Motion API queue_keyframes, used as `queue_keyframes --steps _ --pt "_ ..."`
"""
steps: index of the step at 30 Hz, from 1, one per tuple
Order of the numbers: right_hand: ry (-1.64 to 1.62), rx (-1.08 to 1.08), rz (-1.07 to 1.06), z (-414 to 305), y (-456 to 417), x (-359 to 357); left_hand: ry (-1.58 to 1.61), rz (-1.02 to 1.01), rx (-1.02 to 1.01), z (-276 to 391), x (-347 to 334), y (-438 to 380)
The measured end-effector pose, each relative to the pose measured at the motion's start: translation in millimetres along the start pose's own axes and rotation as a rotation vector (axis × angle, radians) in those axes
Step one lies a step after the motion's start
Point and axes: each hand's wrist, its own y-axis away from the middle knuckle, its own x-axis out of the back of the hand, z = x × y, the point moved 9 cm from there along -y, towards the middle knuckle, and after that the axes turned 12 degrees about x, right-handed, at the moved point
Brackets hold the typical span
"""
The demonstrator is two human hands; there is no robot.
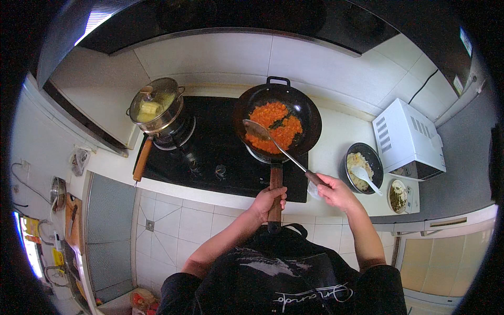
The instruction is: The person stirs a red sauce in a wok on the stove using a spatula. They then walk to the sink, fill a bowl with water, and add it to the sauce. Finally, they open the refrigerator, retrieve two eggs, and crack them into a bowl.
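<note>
My left hand (269,203) is closed around the wooden handle (276,179) of a black wok (312,124) on the right side of the stove. In my right hand (334,191) is the dark handle of a metal spatula (290,156). Its blade reaches into the wok and lies over the left part of an orange-red, finely chopped food (286,136). That food spreads across the wok's bottom in a patch with a dark gap near its middle.
A lidded pot (157,112) with corn stands on the left burner of the black glass stove (212,138). Right of the stove are a dark bowl (380,173) of pale food with a white spoon (368,182), a small dish (397,196) and a white microwave (409,134).
</note>
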Motion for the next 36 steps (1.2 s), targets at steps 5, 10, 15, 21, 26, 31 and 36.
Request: queue_keyframes --steps 5,10,15,21,26,31,36 --pt "0.415 0.266 0.192 -2 -6 28 -0.057 -0.003 -0.007 3 -4 1" --pt "0.848 0.151 0.114 -29 4 28 0.016 0.030 0.034 -2 8 -6" --pt "1.072 0.109 0.021 -56 18 26 -0.040 0.040 0.005 5 4 -1" --pt "1.185 0.116 -0.016 -72 43 22 -0.045 0.037 0.028 1 -3 -4" --pt "1.121 0.200 -0.009 -82 27 24 -0.032 0.086 0.011 -1 14 -5" --pt "1.424 0.079 0.008 -116 76 44 -0.157 0.029 -0.024 1 4 -7" --pt "1.307 0.161 0.063 -95 43 41 -0.045 -0.003 -0.008 1 -6 3"
